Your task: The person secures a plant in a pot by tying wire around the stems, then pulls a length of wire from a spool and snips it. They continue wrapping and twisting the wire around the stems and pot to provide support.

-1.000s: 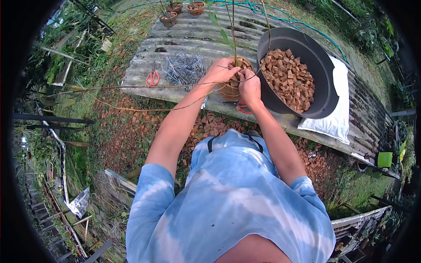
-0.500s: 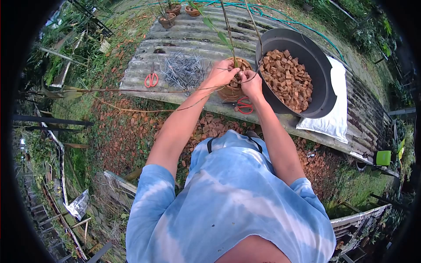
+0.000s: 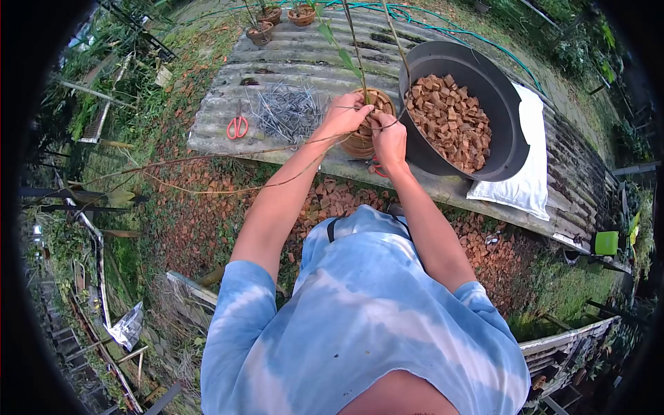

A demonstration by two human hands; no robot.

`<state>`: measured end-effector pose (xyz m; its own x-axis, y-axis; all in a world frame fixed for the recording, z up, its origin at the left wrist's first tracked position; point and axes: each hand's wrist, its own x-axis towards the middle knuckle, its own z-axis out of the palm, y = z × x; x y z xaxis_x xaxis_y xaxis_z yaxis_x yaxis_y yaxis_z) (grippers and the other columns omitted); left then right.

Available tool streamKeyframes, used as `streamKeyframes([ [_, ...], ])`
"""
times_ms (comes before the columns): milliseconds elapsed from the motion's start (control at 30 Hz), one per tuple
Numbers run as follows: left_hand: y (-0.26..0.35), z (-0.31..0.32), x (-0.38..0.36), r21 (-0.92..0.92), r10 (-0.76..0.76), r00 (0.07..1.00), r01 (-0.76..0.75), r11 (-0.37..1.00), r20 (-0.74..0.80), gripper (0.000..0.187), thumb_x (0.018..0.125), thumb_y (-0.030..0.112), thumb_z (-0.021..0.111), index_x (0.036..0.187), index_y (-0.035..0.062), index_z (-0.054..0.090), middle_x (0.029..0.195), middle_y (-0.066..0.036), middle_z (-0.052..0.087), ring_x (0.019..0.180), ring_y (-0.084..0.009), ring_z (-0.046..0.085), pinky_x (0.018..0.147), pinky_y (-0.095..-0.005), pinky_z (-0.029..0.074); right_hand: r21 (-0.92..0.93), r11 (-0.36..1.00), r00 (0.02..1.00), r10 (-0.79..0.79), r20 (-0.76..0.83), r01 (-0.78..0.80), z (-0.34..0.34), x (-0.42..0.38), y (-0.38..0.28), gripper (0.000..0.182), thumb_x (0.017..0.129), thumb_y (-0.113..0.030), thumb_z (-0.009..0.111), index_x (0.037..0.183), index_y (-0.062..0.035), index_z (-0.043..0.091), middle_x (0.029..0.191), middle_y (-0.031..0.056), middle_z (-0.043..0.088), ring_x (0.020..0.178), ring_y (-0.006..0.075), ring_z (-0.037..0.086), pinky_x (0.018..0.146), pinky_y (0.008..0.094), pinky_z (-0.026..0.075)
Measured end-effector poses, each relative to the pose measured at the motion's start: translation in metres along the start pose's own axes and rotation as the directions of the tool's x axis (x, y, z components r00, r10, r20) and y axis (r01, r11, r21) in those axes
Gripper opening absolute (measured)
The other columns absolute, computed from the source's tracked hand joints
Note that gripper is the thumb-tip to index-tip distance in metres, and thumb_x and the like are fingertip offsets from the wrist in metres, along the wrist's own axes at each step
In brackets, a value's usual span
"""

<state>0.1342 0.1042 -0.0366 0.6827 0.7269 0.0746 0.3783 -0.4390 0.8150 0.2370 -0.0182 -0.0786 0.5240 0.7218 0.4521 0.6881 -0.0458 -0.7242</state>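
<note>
A clay pot [image 3: 356, 146] filled with brown husk chunks stands at the near edge of the corrugated sheet, with a tall plant stem [image 3: 359, 52] rising from it. My left hand [image 3: 343, 115] pinches the stem low down, just above the chunks. Close beside it, my right hand [image 3: 389, 142] has its fingers closed at the stem base; what lies between them is too small to make out. Long thin stems [image 3: 228, 190] trail out to the left under my left forearm. Red-handled scissors [image 3: 377, 167] lie by the pot, partly hidden by my right wrist.
A big black tub [image 3: 508, 114] of husk chunks [image 3: 449, 121] tilts at the right, over a white sack [image 3: 529, 173]. To the left are a heap of wire pieces [image 3: 287, 112] and red-handled scissors [image 3: 237, 127]. Small pots [image 3: 259, 33] and a green hose [image 3: 443, 28] lie behind.
My right hand has shifted slightly left and turned more upright, covering more of the nearby scissors. The long trailing stems have swung at their left end. My left hand stays at the stem.
</note>
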Motion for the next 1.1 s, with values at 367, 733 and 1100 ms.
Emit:
streamKeyframes([
  [367,-0.007,0.001,0.003,0.011,0.004,1.0,-0.004,1.0,-0.003,0.038,0.091,0.03,0.075,0.111,-0.0027,0.075,0.092,-0.018,0.078,0.085,-0.0272,0.076,0.08,-0.0367,0.058,0.144,0.986,0.994,-0.074,-0.084,0.085,0.007,0.002,0.005,0.009,0.094,-0.011,0.072,0.1,-0.0043,0.07,0.092,0.0197,0.072,0.084,0.0413,0.07,0.072,0.0474,0.055],
  [733,-0.016,0.0,0.015,-0.045,-0.034,0.989,0.041,0.998,0.147,0.039,0.094,0.024,0.074,0.123,-0.0004,0.07,0.103,-0.014,0.078,0.095,-0.0225,0.074,0.086,-0.0364,0.057,0.193,0.973,0.986,0.145,-0.081,-0.127,0.016,0.0,0.003,0.013,0.097,-0.01,0.071,0.103,0.0012,0.074,0.081,0.0173,0.074,0.069,0.0225,0.072,0.068,0.0343,0.055],
  [1100,-0.031,-0.034,0.032,-0.199,0.191,0.839,-0.1,0.975,0.51,0.046,0.093,0.02,0.077,0.133,0.0021,0.065,0.116,-0.01,0.074,0.104,-0.0184,0.067,0.094,-0.0363,0.053,0.255,0.893,0.929,0.351,0.116,-0.37,0.01,0.008,-0.004,0.013,0.098,-0.009,0.069,0.102,0.002,0.073,0.084,0.0117,0.077,0.074,0.0157,0.071,0.071,0.0318,0.056],
])
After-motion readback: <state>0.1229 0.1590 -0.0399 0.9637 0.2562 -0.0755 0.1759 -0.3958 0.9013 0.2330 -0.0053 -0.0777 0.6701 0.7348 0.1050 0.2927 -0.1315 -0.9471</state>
